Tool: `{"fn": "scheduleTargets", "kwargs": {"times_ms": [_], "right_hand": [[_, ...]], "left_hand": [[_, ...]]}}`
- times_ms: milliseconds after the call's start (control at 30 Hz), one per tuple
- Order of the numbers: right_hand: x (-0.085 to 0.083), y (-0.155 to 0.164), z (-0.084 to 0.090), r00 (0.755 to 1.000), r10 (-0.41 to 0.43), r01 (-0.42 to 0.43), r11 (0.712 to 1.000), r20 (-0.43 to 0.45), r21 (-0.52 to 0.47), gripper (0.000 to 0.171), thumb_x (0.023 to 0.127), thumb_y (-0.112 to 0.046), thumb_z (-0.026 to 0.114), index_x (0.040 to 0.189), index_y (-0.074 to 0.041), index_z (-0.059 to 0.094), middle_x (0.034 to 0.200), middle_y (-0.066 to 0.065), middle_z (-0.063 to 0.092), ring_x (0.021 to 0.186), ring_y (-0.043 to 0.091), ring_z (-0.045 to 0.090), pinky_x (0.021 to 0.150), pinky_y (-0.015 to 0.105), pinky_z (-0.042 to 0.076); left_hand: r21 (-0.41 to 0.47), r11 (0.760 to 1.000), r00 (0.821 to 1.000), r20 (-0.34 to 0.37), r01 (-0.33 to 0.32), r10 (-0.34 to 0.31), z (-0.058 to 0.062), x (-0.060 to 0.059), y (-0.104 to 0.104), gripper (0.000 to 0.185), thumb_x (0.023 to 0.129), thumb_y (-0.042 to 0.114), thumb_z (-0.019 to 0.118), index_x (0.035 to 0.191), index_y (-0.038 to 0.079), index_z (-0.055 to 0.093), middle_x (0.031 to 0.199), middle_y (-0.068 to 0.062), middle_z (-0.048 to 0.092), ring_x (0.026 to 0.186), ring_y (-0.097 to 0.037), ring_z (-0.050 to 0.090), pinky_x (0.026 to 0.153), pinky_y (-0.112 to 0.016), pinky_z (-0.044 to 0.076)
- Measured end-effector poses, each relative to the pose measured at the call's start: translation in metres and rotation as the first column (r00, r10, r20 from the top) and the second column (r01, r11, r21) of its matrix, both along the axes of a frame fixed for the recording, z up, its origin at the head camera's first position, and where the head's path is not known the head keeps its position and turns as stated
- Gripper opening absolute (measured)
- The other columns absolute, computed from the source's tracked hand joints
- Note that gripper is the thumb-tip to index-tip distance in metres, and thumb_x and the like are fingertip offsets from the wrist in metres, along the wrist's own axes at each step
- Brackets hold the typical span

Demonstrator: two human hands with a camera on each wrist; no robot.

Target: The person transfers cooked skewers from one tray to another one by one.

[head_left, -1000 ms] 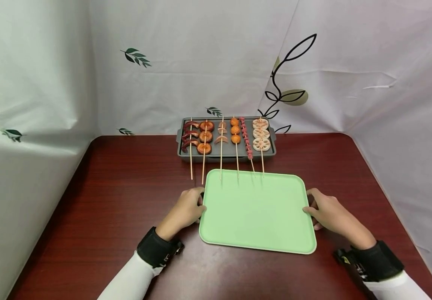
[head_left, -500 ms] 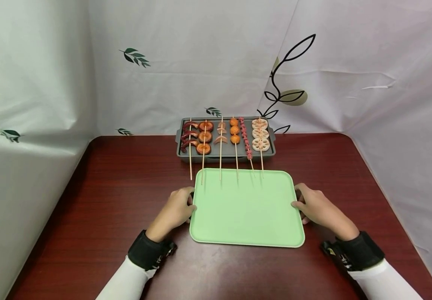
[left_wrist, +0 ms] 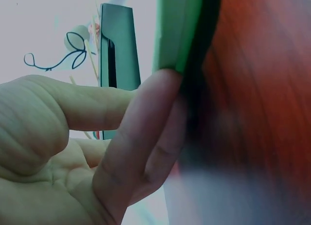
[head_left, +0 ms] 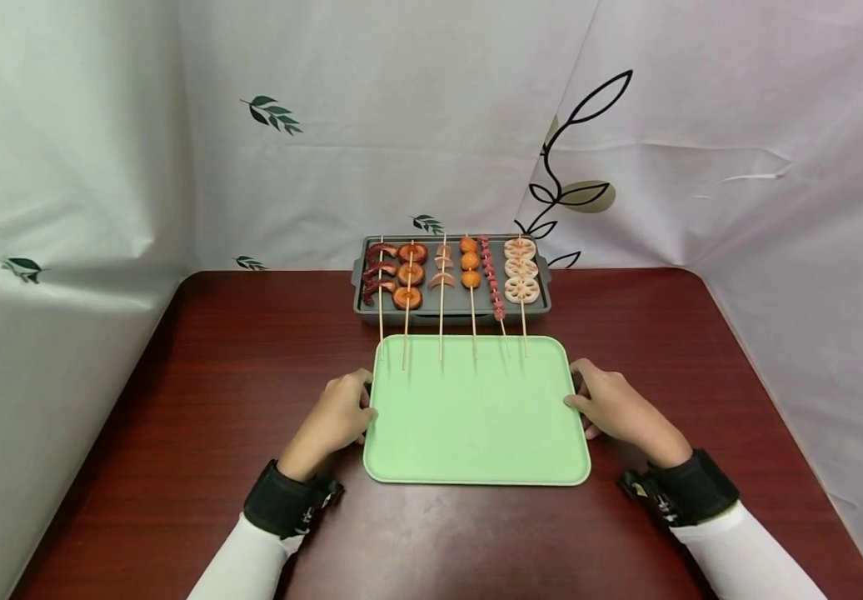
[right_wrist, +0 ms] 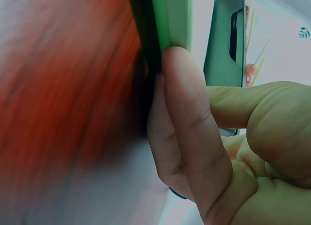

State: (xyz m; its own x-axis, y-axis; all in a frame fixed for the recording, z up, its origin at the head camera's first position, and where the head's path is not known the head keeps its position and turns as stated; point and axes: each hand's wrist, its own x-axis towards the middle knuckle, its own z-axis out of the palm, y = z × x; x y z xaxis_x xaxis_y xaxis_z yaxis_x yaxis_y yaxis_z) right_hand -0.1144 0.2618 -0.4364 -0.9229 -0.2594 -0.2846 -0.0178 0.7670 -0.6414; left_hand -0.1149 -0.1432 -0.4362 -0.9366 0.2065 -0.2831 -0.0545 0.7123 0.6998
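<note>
A pale green tray (head_left: 476,417) lies flat on the dark red table (head_left: 251,375), in front of me. My left hand (head_left: 360,404) grips its left edge and my right hand (head_left: 580,400) grips its right edge. In the left wrist view my fingers (left_wrist: 146,137) curl under the tray's rim (left_wrist: 177,30). The right wrist view shows the same hold, with fingers (right_wrist: 187,118) against the rim (right_wrist: 175,21). Behind the tray stands a grey pan (head_left: 536,307) carrying several food skewers (head_left: 442,275). Their stick ends reach over the tray's far edge.
White printed sheets hang close behind and on both sides of the table. Bare table surface lies left, right and in front of the tray. The pan's side also shows in the left wrist view (left_wrist: 116,64) and the right wrist view (right_wrist: 226,35).
Both hands have moved the green tray to the left and a little toward the pan. The skewer sticks now overlap its far edge more evenly.
</note>
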Motion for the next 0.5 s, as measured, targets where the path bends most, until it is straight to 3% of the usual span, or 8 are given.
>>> {"fn": "scheduleTargets", "kwargs": {"times_ms": [500], "right_hand": [[-0.012,-0.014,0.0,1.0,0.017,-0.017,1.0,0.015,0.002,0.049,0.104,-0.008,0.06,0.144,0.007,0.037,0.087,0.013,0.065,0.054,0.017,0.066,0.053,0.031,0.059]], "left_hand": [[-0.052,0.998,0.998,0.062,0.021,-0.017,0.007,-0.009,-0.015,0.048,0.097,-0.002,0.065,0.141,-0.009,0.046,0.095,-0.018,0.058,0.054,-0.021,0.063,0.051,-0.031,0.058]]}}
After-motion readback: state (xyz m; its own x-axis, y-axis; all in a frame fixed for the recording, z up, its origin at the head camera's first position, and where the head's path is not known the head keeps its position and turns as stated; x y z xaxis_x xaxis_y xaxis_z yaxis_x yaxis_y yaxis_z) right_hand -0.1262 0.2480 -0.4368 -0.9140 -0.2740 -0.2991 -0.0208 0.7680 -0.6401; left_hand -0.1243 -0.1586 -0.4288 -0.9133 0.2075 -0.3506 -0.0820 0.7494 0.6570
